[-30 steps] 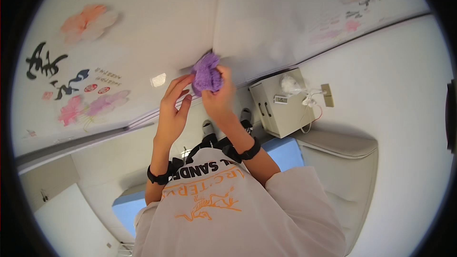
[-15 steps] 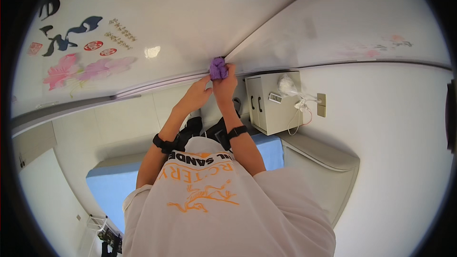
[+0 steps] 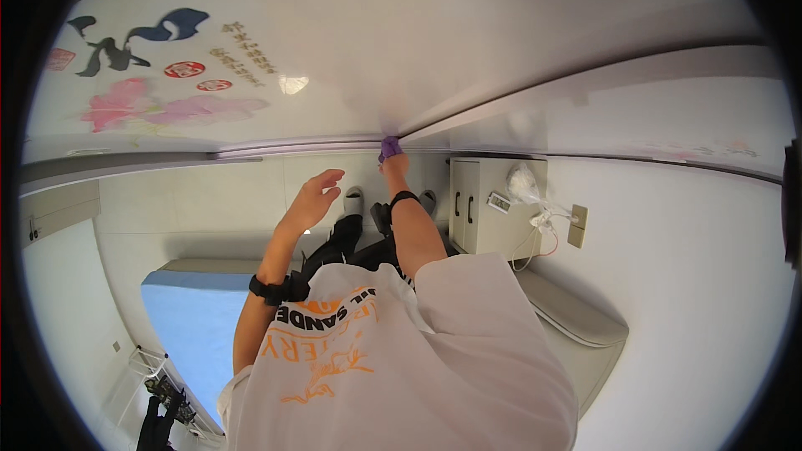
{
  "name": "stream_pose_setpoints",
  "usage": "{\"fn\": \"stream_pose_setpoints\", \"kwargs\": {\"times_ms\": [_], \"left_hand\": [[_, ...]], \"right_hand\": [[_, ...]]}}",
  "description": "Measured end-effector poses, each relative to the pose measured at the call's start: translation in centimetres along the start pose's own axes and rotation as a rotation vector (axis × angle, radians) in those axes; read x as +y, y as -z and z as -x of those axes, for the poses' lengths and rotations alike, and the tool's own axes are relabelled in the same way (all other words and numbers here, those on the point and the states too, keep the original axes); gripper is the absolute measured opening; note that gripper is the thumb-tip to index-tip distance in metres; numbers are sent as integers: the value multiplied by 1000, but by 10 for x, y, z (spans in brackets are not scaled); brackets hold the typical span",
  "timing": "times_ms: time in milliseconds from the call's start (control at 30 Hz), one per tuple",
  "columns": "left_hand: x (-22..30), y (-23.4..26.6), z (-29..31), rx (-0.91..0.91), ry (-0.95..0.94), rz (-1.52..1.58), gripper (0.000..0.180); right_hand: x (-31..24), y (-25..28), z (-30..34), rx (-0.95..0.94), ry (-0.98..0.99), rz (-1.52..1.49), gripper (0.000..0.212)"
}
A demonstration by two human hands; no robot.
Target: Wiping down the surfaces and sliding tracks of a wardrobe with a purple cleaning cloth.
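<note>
My right hand (image 3: 395, 167) is stretched far out and grips a small purple cloth (image 3: 389, 148). The cloth is pressed into the corner where two white walls meet. Off to its left, my left hand (image 3: 313, 199) hangs in the air with the fingers spread, holding nothing and touching nothing. Both wrists wear black bands. My white shirt with orange print (image 3: 384, 367) fills the lower middle of the view.
The left wall carries pink flower and dark brush-stroke decals (image 3: 142, 104). A white two-door cabinet (image 3: 484, 217) stands at the right with a clear plastic bag (image 3: 525, 184) on it. Beside it are a wall socket (image 3: 576, 225), a blue mat (image 3: 196, 326) and slippers (image 3: 353, 200).
Both hands held the purple cloth before. My left hand has let go and drawn back, while my right hand has reached farther out with the cloth into the wall corner.
</note>
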State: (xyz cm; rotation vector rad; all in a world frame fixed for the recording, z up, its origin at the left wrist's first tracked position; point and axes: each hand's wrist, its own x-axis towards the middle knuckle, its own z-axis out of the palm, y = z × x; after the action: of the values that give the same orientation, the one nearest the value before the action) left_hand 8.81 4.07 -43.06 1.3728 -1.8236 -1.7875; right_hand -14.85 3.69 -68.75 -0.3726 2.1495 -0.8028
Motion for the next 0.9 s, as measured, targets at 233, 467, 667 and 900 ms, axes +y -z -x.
{"fn": "stream_pose_setpoints", "kwargs": {"times_ms": [233, 467, 667, 900], "left_hand": [[14, -7, -11, 104, -152, 4, 43], [151, -36, -18, 173, -738, -153, 49], [261, 10, 32, 286, -1125, -113, 51], [348, 14, 44, 246, -1406, -14, 67]], "right_hand": [[-67, 38, 79, -87, 193, -610, 27], [-172, 162, 179, 197, 795, 3, 16], [-292, 235, 287, 281, 964, -124, 13], [-395, 324, 339, 569, 1415, -44, 13]]}}
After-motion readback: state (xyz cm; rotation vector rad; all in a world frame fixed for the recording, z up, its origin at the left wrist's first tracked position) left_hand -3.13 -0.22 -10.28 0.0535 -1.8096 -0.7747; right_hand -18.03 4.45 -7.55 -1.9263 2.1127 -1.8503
